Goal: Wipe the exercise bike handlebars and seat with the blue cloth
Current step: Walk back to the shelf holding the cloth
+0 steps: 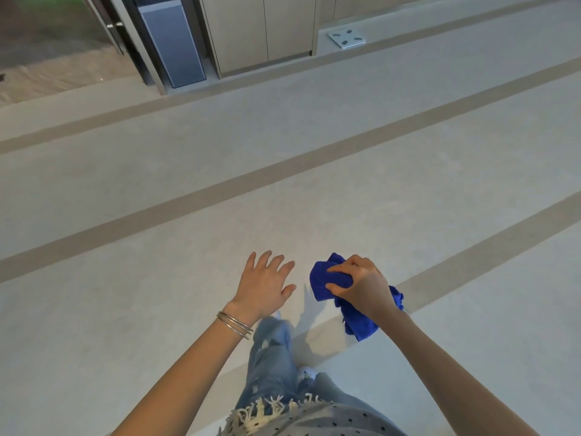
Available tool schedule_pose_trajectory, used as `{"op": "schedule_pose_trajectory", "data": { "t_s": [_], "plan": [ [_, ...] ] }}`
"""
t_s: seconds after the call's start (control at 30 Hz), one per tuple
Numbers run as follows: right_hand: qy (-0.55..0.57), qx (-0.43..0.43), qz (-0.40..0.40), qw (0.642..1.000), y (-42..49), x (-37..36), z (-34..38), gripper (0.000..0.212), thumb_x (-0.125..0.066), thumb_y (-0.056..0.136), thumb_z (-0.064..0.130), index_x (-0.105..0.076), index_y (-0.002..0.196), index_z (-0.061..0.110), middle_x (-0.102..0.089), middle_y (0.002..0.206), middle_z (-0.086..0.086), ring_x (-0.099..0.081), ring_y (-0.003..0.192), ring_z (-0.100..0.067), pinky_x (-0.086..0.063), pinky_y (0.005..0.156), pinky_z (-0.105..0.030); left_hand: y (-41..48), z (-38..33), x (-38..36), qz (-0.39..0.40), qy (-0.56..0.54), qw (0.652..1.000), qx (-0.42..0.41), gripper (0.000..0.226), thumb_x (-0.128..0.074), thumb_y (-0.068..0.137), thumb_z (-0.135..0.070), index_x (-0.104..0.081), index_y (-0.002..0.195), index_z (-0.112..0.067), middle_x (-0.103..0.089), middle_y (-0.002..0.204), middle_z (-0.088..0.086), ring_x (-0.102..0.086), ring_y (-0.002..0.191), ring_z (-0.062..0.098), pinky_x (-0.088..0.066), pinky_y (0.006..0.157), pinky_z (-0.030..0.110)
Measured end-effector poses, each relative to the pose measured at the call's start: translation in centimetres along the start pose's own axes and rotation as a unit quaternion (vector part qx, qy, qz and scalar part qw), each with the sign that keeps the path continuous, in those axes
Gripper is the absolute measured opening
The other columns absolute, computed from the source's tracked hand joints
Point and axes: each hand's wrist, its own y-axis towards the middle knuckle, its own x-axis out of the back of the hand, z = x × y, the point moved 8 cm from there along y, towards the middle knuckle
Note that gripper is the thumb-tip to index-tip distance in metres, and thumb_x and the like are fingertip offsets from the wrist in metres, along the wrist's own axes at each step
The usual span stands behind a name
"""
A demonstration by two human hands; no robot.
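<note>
A white bathroom scale [346, 39] lies (flat) beside beige cabinets [261, 29].

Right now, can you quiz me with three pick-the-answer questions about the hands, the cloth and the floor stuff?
1. Where is the flat white bathroom scale?
A. far right, by the cabinets
B. under the left hand
C. on the jeans

2. What colour is the crumpled cloth?
A. red
B. blue
C. yellow

3. What is the left hand doing?
A. gripping the cloth
B. making a fist
C. open, fingers spread, holding nothing

Answers: 1 A, the scale lies on the raised floor ledge at upper right. 2 B, the cloth bunched in the right hand is bright blue. 3 C, the hand with thin silver bangles hovers empty.
</note>
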Motion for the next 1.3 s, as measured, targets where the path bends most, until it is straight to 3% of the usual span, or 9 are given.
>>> {"op": "schedule_pose_trajectory", "data": {
  "t_s": [0.17,0.63,1.07,1.3],
  "plan": [
    [-0.021,-0.034,0.038,0.998,7.0,0.8,-0.3,0.032,-0.065,0.081,0.04,-0.063,0.112,0.033,-0.057,0.111,0.005,-0.047,0.11,-0.015,-0.047,0.081,-0.031,6.0,2.9,2.0,-0.002,-0.001,1.0,-0.009,0.055,-0.031,0.096,-0.048,-0.021,0.145,-0.026,-0.022,0.155,0.002,-0.015,0.142,0.027,-0.01,0.114,0.046],
    [0.003,-0.036,-0.048,0.998,28.8,7.6,5.5,0.029,-0.065,0.079,0.036,-0.065,0.107,0.036,-0.055,0.103,0.01,-0.047,0.103,-0.011,-0.042,0.074,-0.027,24.7,14.7,13.5,-0.075,0.006,0.997,-0.025,0.055,-0.033,0.096,-0.045,-0.021,0.146,-0.025,-0.018,0.156,0.004,-0.013,0.142,0.028,-0.008,0.115,0.047],
    [-0.014,-0.011,0.031,0.999,44.6,7.3,3.8,0.034,-0.063,0.08,0.037,-0.063,0.113,0.032,-0.058,0.109,0.004,-0.048,0.105,-0.016,-0.045,0.081,-0.031,38.0,19.2,14.1,-0.057,-0.034,0.998,-0.011,0.055,-0.038,0.096,-0.042,-0.024,0.145,-0.022,-0.023,0.154,0.007,-0.017,0.141,0.031,-0.01,0.114,0.05],
    [-0.026,0.008,0.019,0.999,57.7,13.4,2.8,0.032,-0.063,0.08,0.037,-0.063,0.112,0.033,-0.057,0.106,0.005,-0.047,0.103,-0.015,-0.037,0.073,-0.026,49.4,21.8,20.5,-0.093,-0.019,0.995,0.013,0.051,-0.062,0.083,-0.04,-0.054,0.128,-0.017,-0.057,0.131,0.011,-0.047,0.124,0.037,-0.034,0.102,0.055]
  ]
}}
